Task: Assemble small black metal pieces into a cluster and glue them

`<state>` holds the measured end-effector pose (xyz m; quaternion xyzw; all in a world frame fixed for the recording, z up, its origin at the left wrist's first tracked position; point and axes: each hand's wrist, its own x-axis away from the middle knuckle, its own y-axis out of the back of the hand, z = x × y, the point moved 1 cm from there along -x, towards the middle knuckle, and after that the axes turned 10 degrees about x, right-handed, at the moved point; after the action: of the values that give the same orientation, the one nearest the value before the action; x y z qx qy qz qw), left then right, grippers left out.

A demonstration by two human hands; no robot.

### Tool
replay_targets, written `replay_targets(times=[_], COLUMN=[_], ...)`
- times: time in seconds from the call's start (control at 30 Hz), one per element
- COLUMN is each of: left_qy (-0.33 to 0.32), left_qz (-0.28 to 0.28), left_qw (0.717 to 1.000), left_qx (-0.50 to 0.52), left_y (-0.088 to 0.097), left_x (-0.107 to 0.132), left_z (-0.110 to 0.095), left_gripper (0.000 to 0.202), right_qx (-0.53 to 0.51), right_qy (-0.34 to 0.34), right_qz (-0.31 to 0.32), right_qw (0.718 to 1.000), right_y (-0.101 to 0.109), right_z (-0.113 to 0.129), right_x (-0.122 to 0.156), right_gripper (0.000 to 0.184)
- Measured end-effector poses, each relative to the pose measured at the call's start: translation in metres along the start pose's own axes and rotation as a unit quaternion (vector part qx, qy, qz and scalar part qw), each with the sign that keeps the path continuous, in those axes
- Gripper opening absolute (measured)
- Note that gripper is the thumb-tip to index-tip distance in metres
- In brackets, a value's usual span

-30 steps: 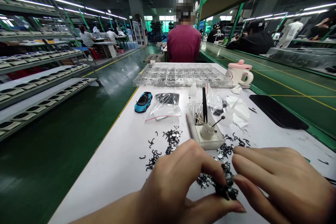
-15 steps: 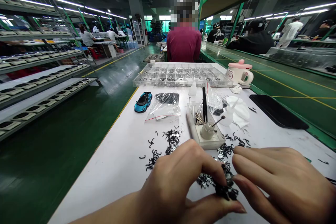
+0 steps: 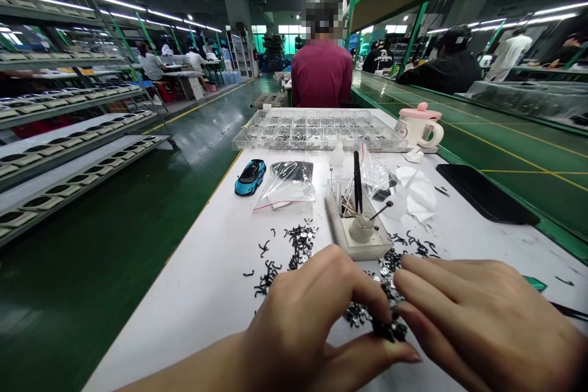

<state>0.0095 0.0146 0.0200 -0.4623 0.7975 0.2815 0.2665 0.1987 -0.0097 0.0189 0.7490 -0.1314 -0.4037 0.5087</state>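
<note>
My left hand (image 3: 316,318) and my right hand (image 3: 478,318) meet low over the white table (image 3: 211,282). Both pinch a small black plastic part (image 3: 388,327) between thumb and fingertips. Under and around them lies a scatter of several small black parts (image 3: 298,242). Just beyond my fingers stands a small white tray (image 3: 356,239) with a glue bottle and black tweezers in it.
A blue toy car (image 3: 250,176) and a clear bag of parts (image 3: 289,184) lie mid-table. A compartmented clear box (image 3: 316,130), a white and pink mug (image 3: 419,125) and a black phone (image 3: 487,195) lie further off. A person in a red shirt (image 3: 321,73) sits ahead. Racks (image 3: 68,135) line the left aisle.
My right hand has slid a little to the left and closer to my left hand; the black part sits tighter between the fingertips. The view has tipped slightly.
</note>
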Motion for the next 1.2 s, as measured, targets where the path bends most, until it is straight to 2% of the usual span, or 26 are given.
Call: replay_targets(times=[0.2, 0.37, 0.47, 0.57, 0.9, 1.2], left_qy=[0.005, 0.007, 0.018, 0.019, 0.030, 0.034], left_qz=[0.005, -0.009, -0.027, -0.032, -0.022, -0.026], left_qw=[1.000, 1.000, 0.999, 0.999, 0.999, 0.999], left_qx=[-0.007, 0.005, 0.021, 0.022, 0.017, 0.024], left_y=[0.0000, 0.0002, 0.0003, 0.0004, 0.0003, 0.0016], left_x=[0.0006, 0.0008, 0.0005, 0.0001, -0.0027, -0.0009], left_z=[0.0022, 0.0003, -0.0018, -0.0016, 0.0002, -0.0014], left_gripper=[0.026, 0.029, 0.030, 0.031, 0.029, 0.031], right_qx=[0.031, -0.043, -0.071, -0.063, -0.054, -0.030], right_qy=[0.002, -0.018, -0.019, -0.009, -0.008, -0.016], right_qz=[-0.008, 0.023, 0.002, -0.018, 0.009, -0.027], right_qw=[0.999, 0.999, 0.997, 0.998, 0.998, 0.999], right_y=[-0.0009, -0.0025, -0.0010, 0.0015, 0.0002, 0.0027], right_z=[0.0015, 0.0029, 0.0028, 0.0024, 0.0011, 0.0015], right_x=[-0.0025, 0.0010, -0.0022, -0.0058, -0.0043, -0.0045], right_gripper=[0.027, 0.027, 0.029, 0.032, 0.028, 0.028])
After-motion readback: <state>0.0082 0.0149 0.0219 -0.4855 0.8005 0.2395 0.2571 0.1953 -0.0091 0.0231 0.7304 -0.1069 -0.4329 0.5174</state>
